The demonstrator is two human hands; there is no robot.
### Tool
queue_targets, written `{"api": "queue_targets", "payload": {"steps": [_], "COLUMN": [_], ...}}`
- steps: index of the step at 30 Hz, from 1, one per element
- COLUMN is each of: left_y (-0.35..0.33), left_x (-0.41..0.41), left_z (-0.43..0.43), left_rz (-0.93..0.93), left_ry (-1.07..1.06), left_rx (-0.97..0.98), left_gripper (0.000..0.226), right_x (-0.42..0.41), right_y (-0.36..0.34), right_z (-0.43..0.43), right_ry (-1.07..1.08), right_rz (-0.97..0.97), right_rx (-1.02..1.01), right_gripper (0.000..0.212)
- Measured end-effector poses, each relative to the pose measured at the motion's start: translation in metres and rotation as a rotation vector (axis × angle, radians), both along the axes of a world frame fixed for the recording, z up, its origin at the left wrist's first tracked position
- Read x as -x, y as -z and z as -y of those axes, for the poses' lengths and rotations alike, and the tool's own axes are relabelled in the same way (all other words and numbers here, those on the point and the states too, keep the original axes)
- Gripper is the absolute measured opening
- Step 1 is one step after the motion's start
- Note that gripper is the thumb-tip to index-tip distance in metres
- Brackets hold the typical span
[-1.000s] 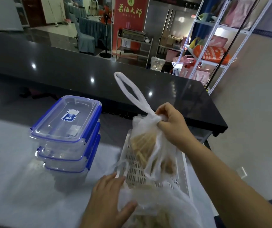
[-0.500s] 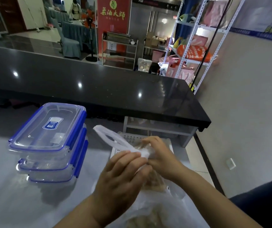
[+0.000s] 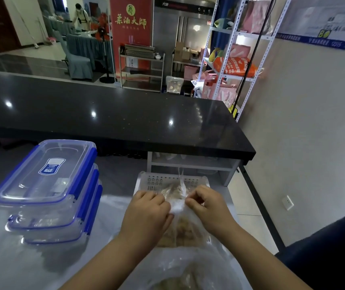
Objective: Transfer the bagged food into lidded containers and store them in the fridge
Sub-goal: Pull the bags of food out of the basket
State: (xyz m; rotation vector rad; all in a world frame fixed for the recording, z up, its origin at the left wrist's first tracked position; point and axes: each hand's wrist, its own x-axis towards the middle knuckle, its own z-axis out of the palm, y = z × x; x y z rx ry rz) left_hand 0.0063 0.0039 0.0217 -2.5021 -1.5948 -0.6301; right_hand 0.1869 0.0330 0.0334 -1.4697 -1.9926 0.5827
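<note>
A thin clear plastic bag of brownish food (image 3: 181, 229) lies in a white perforated basket (image 3: 157, 181) on the counter. My left hand (image 3: 148, 212) and my right hand (image 3: 206, 204) both pinch the knotted top of this bag, one on each side. A second clear bag of food (image 3: 188, 273) lies nearer me, under my forearms. Three clear lidded containers with blue clips (image 3: 46, 189) stand stacked to the left.
A raised black countertop (image 3: 125, 118) runs across behind the work surface. White shelving (image 3: 230, 65) with bags stands at the back right, beside a steel fridge (image 3: 184, 24). A person stands far off at the back left. The wall is at the right.
The bag went from hanging high in my right hand down into the basket. My left hand left the nearer bag and joined at the knot; now both hands pull it apart.
</note>
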Motion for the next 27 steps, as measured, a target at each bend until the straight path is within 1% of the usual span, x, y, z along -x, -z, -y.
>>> {"api": "queue_targets", "payload": {"steps": [3, 5, 7, 10, 12, 15, 16, 17, 18, 19, 20, 21, 22, 23, 24, 25, 26, 27], "left_y": [-0.011, -0.017, -0.018, -0.017, -0.016, -0.022, -0.028, -0.036, -0.044, -0.052, -0.058, -0.061, -0.064, -0.065, -0.066, -0.066, -0.067, -0.069], "left_x": [0.008, 0.016, 0.029, 0.054, 0.067, 0.065, 0.058, 0.049, 0.039, 0.029, 0.021, 0.014, 0.01, 0.008, 0.008, 0.01, 0.013, 0.017], "left_z": [0.002, 0.004, 0.006, 0.009, 0.012, 0.015, 0.015, 0.014, 0.011, 0.006, 0.0, -0.006, -0.01, -0.012, -0.012, -0.013, -0.012, -0.011], "left_rz": [0.076, 0.115, 0.143, 0.158, 0.152, 0.237, 0.292, 0.349, 0.389, 0.375, 0.294, 0.193, 0.115, 0.078, 0.093, 0.129, 0.192, 0.279], "left_ry": [-0.002, -0.038, -0.085, -0.213, -0.273, -0.204, -0.174, -0.152, -0.143, -0.143, -0.156, -0.167, -0.169, -0.162, -0.151, -0.142, -0.143, -0.15], "left_rx": [-0.129, -0.195, -0.227, -0.205, -0.188, -0.1, -0.051, 0.007, 0.085, 0.152, 0.187, 0.203, 0.22, 0.238, 0.235, 0.206, 0.181, 0.186], "left_gripper": [0.023, 0.026, 0.031, 0.034, 0.033, 0.025, 0.03, 0.041, 0.049, 0.053, 0.054, 0.053, 0.049, 0.04, 0.03, 0.021, 0.015, 0.011], "right_x": [-0.001, -0.004, -0.011, -0.032, -0.046, -0.045, -0.04, -0.033, -0.025, -0.017, -0.009, -0.003, 0.001, 0.002, 0.002, 0.0, -0.003, -0.006], "right_y": [-0.008, -0.012, -0.014, -0.015, -0.014, -0.019, -0.022, -0.025, -0.027, -0.029, -0.029, -0.029, -0.028, -0.027, -0.026, -0.027, -0.028, -0.031], "right_z": [0.001, -0.001, -0.004, -0.008, -0.009, -0.009, -0.01, -0.011, -0.012, -0.013, -0.012, -0.01, -0.009, -0.008, -0.008, -0.006, -0.006, -0.005], "right_ry": [0.03, 0.069, 0.145, 0.291, 0.333, 0.263, 0.208, 0.136, 0.066, 0.006, -0.041, -0.08, -0.114, -0.144, -0.153, -0.136, -0.093, -0.038], "right_rz": [-0.021, -0.058, -0.155, -0.334, -0.349, -0.323, -0.321, -0.299, -0.235, -0.133, -0.011, 0.105, 0.199, 0.27, 0.315, 0.313, 0.263, 0.153], "right_rx": [-0.001, 0.01, 0.033, 0.114, 0.155, 0.127, 0.096, 0.07, 0.058, 0.051, 0.041, 0.026, 0.009, -0.022, -0.061, -0.096, -0.106, -0.083], "right_gripper": [0.023, 0.019, 0.015, 0.016, 0.016, 0.007, 0.011, 0.022, 0.033, 0.045, 0.056, 0.063, 0.063, 0.056, 0.044, 0.032, 0.021, 0.015]}}
